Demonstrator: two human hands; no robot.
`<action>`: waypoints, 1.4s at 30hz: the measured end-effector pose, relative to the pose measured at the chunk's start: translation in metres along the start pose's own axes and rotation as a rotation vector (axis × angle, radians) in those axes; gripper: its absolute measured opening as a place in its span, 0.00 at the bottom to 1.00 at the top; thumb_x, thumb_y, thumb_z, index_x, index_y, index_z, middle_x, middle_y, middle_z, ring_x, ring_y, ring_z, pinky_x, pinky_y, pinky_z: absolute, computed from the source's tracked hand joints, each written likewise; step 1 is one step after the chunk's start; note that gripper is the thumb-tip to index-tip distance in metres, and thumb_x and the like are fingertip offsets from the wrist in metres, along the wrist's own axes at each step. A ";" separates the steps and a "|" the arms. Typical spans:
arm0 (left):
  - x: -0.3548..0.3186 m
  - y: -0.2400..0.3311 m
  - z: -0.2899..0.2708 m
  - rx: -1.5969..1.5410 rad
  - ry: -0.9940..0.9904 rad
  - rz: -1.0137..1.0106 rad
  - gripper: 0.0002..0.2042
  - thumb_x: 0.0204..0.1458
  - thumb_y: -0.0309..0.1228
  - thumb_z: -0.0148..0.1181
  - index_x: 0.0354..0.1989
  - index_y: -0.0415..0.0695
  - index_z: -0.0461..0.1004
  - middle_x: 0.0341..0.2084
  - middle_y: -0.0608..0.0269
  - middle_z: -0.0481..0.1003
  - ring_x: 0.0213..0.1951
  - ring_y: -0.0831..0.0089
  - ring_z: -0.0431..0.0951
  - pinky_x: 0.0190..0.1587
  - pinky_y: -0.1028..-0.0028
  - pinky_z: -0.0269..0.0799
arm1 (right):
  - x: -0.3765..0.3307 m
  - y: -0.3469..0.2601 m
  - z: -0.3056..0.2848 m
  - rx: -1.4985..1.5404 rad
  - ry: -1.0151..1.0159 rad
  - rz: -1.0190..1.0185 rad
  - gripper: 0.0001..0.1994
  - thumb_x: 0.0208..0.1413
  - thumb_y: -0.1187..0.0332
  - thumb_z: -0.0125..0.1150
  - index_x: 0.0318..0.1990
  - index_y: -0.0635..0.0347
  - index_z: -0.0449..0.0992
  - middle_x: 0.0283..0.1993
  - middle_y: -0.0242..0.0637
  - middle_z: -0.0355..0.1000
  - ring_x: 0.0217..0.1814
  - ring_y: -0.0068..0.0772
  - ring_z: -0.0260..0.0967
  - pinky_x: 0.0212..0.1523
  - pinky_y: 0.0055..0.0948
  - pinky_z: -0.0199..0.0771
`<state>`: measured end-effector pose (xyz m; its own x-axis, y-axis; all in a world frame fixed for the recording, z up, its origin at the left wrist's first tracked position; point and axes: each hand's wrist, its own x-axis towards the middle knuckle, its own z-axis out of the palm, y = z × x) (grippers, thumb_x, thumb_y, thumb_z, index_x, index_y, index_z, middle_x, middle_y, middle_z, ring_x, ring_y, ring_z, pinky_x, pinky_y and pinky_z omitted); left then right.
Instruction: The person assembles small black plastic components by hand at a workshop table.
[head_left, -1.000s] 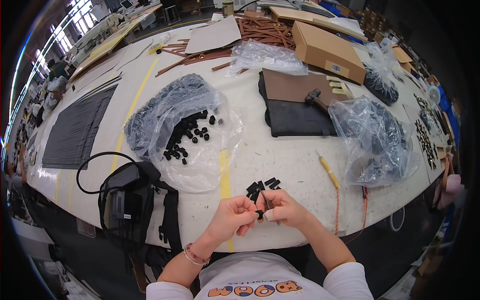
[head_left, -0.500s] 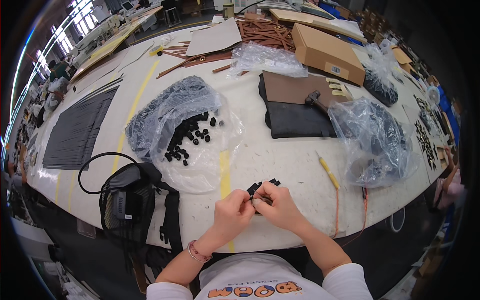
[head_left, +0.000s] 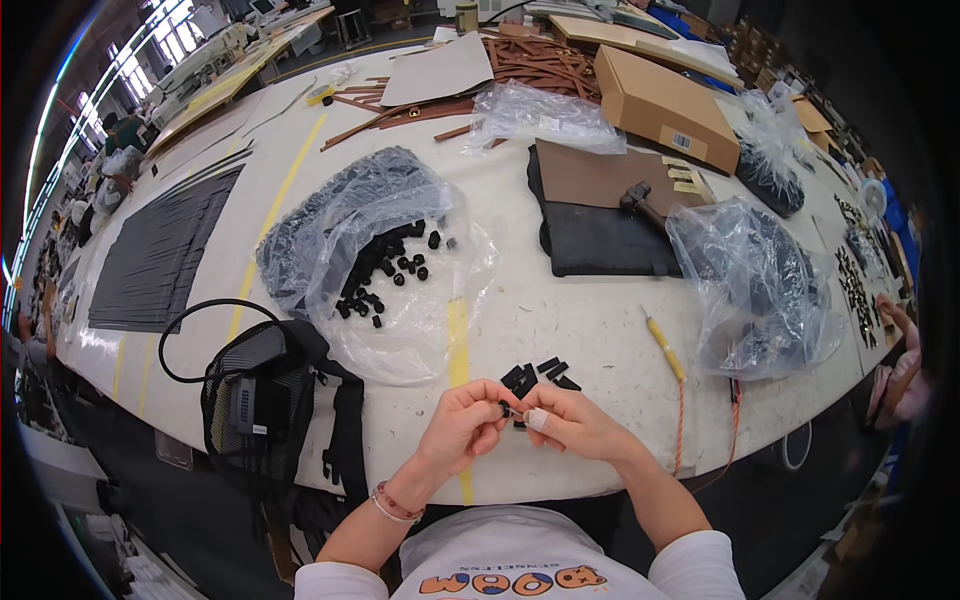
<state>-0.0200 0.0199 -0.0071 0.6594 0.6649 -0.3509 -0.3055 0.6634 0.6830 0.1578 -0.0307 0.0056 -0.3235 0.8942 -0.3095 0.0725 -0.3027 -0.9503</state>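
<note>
Left hand [head_left: 455, 428] pinching small black piece [head_left: 507, 410], right hand [head_left: 578, 425] fingers can't tell; seemingly midway, short black rectangular strips [head_left: 519, 379] lie loose

White table [head_left: 590, 320], black pieces [head_left: 518, 379], yellow-handled tool [head_left: 663, 346], plastic bags [head_left: 755, 295], dark strips [head_left: 165, 250]

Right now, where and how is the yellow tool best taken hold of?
Probably grip the yellow tool mid-handle, from above and the near side, with the nearer right hand: it lies flat, its thin tip points away from the person, and an orange cord trails from its near end.
</note>
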 end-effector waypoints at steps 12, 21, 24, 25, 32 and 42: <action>-0.004 0.005 0.002 -0.160 -0.110 -0.204 0.08 0.43 0.18 0.39 0.29 0.37 0.67 0.14 0.58 0.69 0.04 0.84 0.54 0.07 0.85 0.48 | 0.002 -0.009 -0.014 0.132 -0.244 0.014 0.07 0.51 0.66 0.49 0.33 0.60 0.68 0.21 0.29 0.66 0.17 0.13 0.53 0.19 0.14 0.53; 0.005 -0.020 0.008 1.041 0.372 0.864 0.05 0.46 0.16 0.46 0.32 0.33 0.66 0.21 0.55 0.73 0.17 0.76 0.73 0.18 0.81 0.68 | 0.010 -0.008 0.028 -0.680 0.480 -0.410 0.03 0.48 0.74 0.51 0.31 0.63 0.69 0.21 0.39 0.68 0.19 0.33 0.67 0.19 0.24 0.64; 0.009 -0.019 0.009 1.254 0.401 1.118 0.07 0.45 0.15 0.48 0.34 0.34 0.65 0.25 0.52 0.74 0.21 0.74 0.76 0.22 0.79 0.71 | 0.016 -0.007 0.034 -0.737 0.654 -0.548 0.03 0.45 0.76 0.51 0.30 0.63 0.67 0.20 0.40 0.68 0.18 0.37 0.67 0.17 0.28 0.64; 0.009 -0.018 0.011 1.282 0.396 1.178 0.08 0.45 0.15 0.49 0.35 0.34 0.64 0.26 0.51 0.74 0.22 0.73 0.77 0.24 0.78 0.72 | 0.017 -0.006 0.034 -0.751 0.701 -0.562 0.03 0.43 0.78 0.51 0.28 0.62 0.67 0.20 0.38 0.68 0.17 0.36 0.66 0.15 0.29 0.63; 0.003 -0.018 0.024 0.330 0.302 0.718 0.09 0.44 0.16 0.52 0.35 0.34 0.64 0.26 0.57 0.74 0.23 0.78 0.75 0.27 0.81 0.72 | 0.016 -0.004 0.030 -0.819 0.762 -0.641 0.10 0.38 0.79 0.53 0.33 0.63 0.68 0.22 0.36 0.68 0.18 0.33 0.67 0.15 0.28 0.64; 0.008 -0.011 0.009 1.126 0.404 0.946 0.07 0.42 0.17 0.53 0.31 0.34 0.66 0.17 0.62 0.72 0.20 0.80 0.73 0.23 0.82 0.69 | 0.017 0.005 0.032 -0.263 0.591 -0.413 0.06 0.45 0.75 0.53 0.33 0.65 0.68 0.21 0.41 0.68 0.20 0.32 0.67 0.20 0.24 0.64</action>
<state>-0.0049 0.0149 -0.0123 0.2451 0.8520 0.4625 0.2950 -0.5200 0.8016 0.1221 -0.0274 -0.0031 0.1800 0.9678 0.1762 0.3011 0.1163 -0.9465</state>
